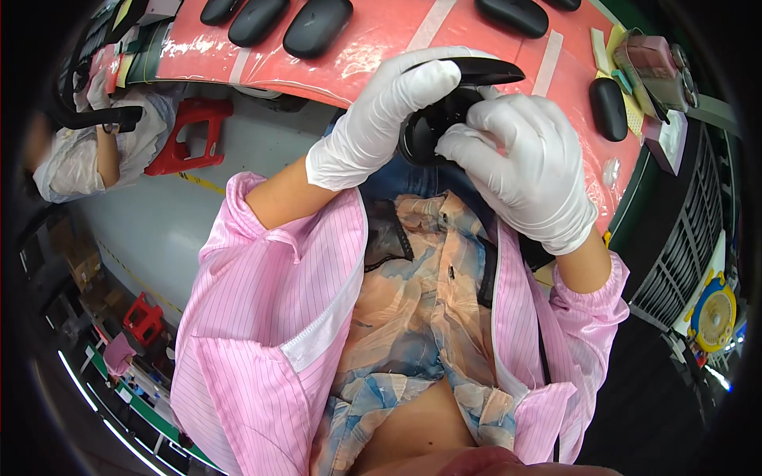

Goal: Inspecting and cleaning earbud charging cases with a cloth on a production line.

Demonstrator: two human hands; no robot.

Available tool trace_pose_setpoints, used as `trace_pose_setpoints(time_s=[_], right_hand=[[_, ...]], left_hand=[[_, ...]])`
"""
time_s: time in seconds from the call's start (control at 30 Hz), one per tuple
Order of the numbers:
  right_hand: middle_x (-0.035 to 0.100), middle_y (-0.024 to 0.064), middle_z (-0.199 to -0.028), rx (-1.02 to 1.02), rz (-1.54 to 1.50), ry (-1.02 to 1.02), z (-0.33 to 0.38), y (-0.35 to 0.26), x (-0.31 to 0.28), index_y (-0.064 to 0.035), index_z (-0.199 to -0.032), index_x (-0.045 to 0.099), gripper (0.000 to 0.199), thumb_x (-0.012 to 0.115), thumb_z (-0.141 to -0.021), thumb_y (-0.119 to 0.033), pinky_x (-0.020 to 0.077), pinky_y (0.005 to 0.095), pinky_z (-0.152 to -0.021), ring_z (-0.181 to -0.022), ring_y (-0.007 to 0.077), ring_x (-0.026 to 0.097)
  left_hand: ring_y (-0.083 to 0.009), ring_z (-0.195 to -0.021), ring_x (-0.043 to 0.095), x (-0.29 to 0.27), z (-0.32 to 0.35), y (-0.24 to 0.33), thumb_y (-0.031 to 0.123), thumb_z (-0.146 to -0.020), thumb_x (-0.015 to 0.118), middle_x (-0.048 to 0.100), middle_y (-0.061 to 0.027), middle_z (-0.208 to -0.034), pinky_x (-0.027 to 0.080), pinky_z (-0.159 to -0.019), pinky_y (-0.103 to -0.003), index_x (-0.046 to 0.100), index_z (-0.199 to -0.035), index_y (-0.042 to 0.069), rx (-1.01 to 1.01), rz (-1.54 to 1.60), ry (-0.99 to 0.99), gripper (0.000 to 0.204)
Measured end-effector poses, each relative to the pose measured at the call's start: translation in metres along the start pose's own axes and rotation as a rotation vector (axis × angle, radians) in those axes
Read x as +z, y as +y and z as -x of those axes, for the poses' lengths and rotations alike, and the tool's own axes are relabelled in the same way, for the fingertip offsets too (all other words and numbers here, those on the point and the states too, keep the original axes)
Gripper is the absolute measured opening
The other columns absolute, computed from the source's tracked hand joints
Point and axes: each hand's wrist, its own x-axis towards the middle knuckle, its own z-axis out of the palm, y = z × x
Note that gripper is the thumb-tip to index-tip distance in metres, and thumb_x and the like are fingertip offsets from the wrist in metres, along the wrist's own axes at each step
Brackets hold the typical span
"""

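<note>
A black, rounded earbud case [423, 136] is held with its lid [476, 71] raised, just past the table's near edge. My left hand [389, 111], in a white glove, is closed around it, thumb lying by the lid. Also gloved in white, my right hand [520, 155] has its fingers curled, with thumb and fingertips at the glossy inside of the case. Whatever sits between those fingertips is hidden. Several similar cases lie closed on the pink table, among them one black case [317, 28] beyond my left hand and another black case [608, 109] to the right.
The pink table top [357, 75] has a shiny clear cover and pale tape strips [548, 63]. At its right end stand a pinkish bottle [655, 67] and a small box [667, 143]. A red stool [194, 139] and another person [103, 155] are at the left. A yellow fan [714, 313] is far right.
</note>
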Motion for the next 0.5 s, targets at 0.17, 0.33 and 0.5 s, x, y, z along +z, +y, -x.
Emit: trace_pose_setpoints(time_s=[0.17,0.33,0.5], right_hand=[[0.054,0.0011,-0.084,0.021,-0.119,-0.031,0.006,-0.002,0.0,-0.016,-0.089,0.071,0.029,0.072,-0.062,-0.009,0.0429,0.0348,-0.064,-0.075,0.021,0.057],[0.053,-0.0002,-0.078,0.028,0.176,0.059,0.001,0.005,0.0,-0.016,-0.087,0.072,0.024,0.069,-0.064,-0.013,0.0455,0.0334,-0.063,-0.072,0.0186,0.057],[0.057,0.001,-0.077,0.076,-0.084,0.115,0.007,0.017,-0.002,-0.0147,-0.095,0.075,0.034,0.07,-0.063,-0.005,0.0454,0.0328,-0.058,-0.07,0.0201,0.058]], left_hand=[[-0.0151,-0.094,0.062,0.004,0.004,0.002,0.038,-0.095,0.05,0.067,-0.0082,-0.105,0.049,-0.085,-0.027,0.062,-0.124,-0.001,-0.105,0.131,-0.01,0.05],[-0.0141,-0.094,0.062,0.001,0.005,-0.003,0.037,-0.097,0.048,0.067,-0.0067,-0.105,0.05,-0.084,-0.027,0.062,-0.122,0.0,-0.161,0.174,0.043,0.047],[-0.0232,-0.107,0.064,0.004,0.005,0.003,0.066,-0.089,0.046,0.064,-0.015,-0.12,0.051,-0.093,-0.034,0.054,-0.13,-0.003,-0.14,-0.007,0.035,0.081]])
